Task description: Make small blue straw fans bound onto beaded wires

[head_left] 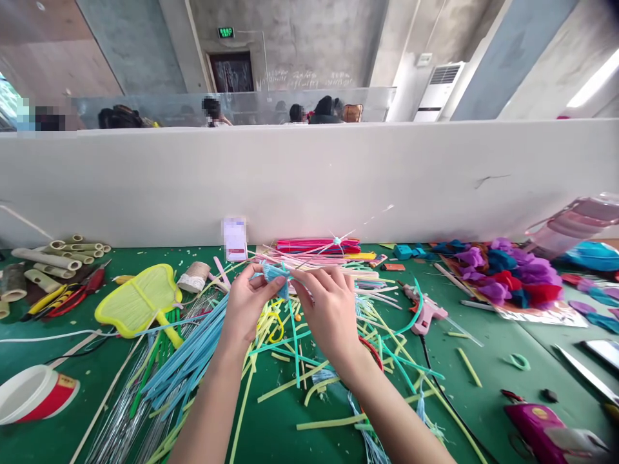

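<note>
Above the middle of the table, my left hand (246,299) pinches a small light-blue piece of pipe-cleaner work (278,273) between thumb and fingers. My right hand (331,308) is closed at the piece's right side, its thumb and fingertips together on it; fingers partly hide the contact. Below both hands lie loose green and yellow pipe cleaners (296,345). A thick bundle of blue pipe cleaners (186,364) rests beside my left forearm. Blue tassels (370,444) lie partly under my right forearm.
On the left are a yellow butterfly-shaped fan (140,301), pliers (58,303), bamboo pieces (58,258) and a paper cup (41,393). A phone (235,240) leans on the white partition (309,180). To the right are a pink glue gun (428,314), its cord, scissors (587,377) and coloured petals (507,274).
</note>
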Tool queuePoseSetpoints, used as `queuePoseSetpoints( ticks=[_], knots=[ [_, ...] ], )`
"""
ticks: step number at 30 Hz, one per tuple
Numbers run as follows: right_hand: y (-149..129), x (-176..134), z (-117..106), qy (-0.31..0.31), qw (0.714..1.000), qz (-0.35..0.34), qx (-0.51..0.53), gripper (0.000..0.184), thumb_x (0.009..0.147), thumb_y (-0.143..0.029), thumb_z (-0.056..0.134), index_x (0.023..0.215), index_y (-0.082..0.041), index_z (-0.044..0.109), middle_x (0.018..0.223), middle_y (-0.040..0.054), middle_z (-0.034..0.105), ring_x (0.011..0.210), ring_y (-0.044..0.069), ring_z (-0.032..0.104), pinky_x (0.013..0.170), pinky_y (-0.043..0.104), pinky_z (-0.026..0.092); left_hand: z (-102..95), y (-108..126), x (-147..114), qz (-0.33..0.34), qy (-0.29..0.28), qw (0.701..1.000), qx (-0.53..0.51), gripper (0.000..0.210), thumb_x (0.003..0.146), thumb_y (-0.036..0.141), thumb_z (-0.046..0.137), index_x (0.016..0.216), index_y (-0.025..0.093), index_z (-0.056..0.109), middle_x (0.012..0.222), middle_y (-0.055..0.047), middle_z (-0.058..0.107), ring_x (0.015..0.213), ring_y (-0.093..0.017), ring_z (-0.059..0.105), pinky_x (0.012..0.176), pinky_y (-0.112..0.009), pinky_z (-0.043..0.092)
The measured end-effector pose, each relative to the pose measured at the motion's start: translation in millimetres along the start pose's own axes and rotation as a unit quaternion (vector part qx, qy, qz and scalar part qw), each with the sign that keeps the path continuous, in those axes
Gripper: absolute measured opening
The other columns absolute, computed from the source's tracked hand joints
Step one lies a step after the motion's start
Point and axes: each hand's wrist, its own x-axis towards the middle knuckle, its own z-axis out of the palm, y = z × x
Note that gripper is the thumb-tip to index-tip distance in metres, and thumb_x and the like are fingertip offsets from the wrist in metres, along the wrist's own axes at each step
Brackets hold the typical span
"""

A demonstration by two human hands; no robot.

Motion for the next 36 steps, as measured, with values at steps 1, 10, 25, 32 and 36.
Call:
queuePoseSetpoints(
  ticks=[1, 10, 25, 32, 36],
  knots=[
    [0.1, 0.4, 0.7, -0.002, 1.0, 0.002, 0.002, 0.019, 0.099, -0.028, 0.054, 0.11, -0.024, 0.07, 0.098, 0.0061, 0.075, 0.091, 0.027, 0.058, 0.08, 0.042, 0.04, 1.6, -0.7, -0.4, 0.004, 0.002, 1.0, 0.0, 0.044, 0.068, 0.033, 0.088, 0.099, 0.018, 0.06, 0.085, -0.002, 0.076, 0.078, -0.016, 0.071, 0.076, -0.026, 0.054],
    [7.8, -1.6, 8.5, -0.023, 0.996, -0.001, 0.086, 0.02, 0.097, -0.01, 0.05, 0.102, -0.016, 0.069, 0.094, 0.0082, 0.069, 0.088, 0.023, 0.057, 0.078, 0.033, 0.046, 5.0, -7.0, 0.5, 0.028, 0.004, 1.0, 0.0, 0.038, 0.071, 0.033, 0.086, 0.094, 0.018, 0.06, 0.08, -0.002, 0.075, 0.072, -0.014, 0.069, 0.071, -0.024, 0.053],
    [-27.1, 20.4, -8.1, -0.074, 0.972, 0.194, 0.113, 0.018, 0.096, -0.017, 0.055, 0.097, -0.015, 0.073, 0.092, 0.0098, 0.074, 0.082, 0.023, 0.068, 0.073, 0.032, 0.046, 23.4, -32.4, 1.4, 0.238, 0.15, 0.959, 0.035, 0.032, 0.072, 0.03, 0.086, 0.087, 0.018, 0.06, 0.077, 0.0, 0.07, 0.07, -0.013, 0.067, 0.067, -0.022, 0.054],
    [-36.2, 9.9, -4.1, -0.009, 0.964, 0.194, 0.182, 0.017, 0.093, -0.015, 0.057, 0.093, -0.018, 0.074, 0.089, 0.0061, 0.074, 0.079, 0.02, 0.067, 0.072, 0.03, 0.05, 30.2, -27.9, -5.5, 0.252, 0.182, 0.951, -0.01, 0.031, 0.072, 0.025, 0.085, 0.086, 0.018, 0.059, 0.076, 0.0, 0.072, 0.071, -0.013, 0.069, 0.069, -0.023, 0.055],
    [-37.3, -3.8, 9.6, 0.055, 0.98, 0.128, 0.141, 0.022, 0.097, -0.019, 0.053, 0.098, -0.016, 0.074, 0.088, 0.0087, 0.072, 0.083, 0.022, 0.063, 0.076, 0.034, 0.051, 33.9, -23.0, -8.6, 0.173, 0.15, 0.967, -0.116, 0.031, 0.073, 0.022, 0.085, 0.089, 0.018, 0.059, 0.083, -0.002, 0.075, 0.078, -0.014, 0.07, 0.075, -0.025, 0.055]
  ],
)
